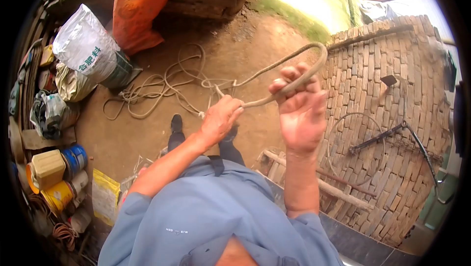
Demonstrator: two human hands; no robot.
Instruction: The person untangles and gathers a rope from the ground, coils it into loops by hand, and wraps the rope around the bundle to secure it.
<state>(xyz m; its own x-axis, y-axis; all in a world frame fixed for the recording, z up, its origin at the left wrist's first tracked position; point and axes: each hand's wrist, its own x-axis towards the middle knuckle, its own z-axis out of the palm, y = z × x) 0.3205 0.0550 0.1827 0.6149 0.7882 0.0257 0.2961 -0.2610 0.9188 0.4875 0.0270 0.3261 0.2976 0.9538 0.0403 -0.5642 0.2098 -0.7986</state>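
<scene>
- The left hand (222,118) is wrapped around a thick, tan, fibre rope (260,102), knuckles up, pinching it in front of the body.
- The right hand (301,104) is palm up, fingers loosely curled, thumb standing apart; the rope crosses the fingers and bends into a wide loop beyond them.
- The rest of the rope appears to lie in tangled loops on the brown earth floor (98,131), ahead of the feet.
- To handle it well, I judge, the left grip should stay firm while the right lets the rope slide without kinking; slack is best fed from the pile gradually, clear of the feet.
- Left of the pile stands a bulky white woven sack with green lettering (83,45), beside an orange-red woven bag (137,18); I cannot tell what either holds.
- A clear plastic bag (55,114) shows dark contents, too unclear to name.
- Lower down sit a boxy cream plastic canister (48,169), a blue round tub (74,160) and a yellow bucket (60,196); their insides are hidden.
</scene>
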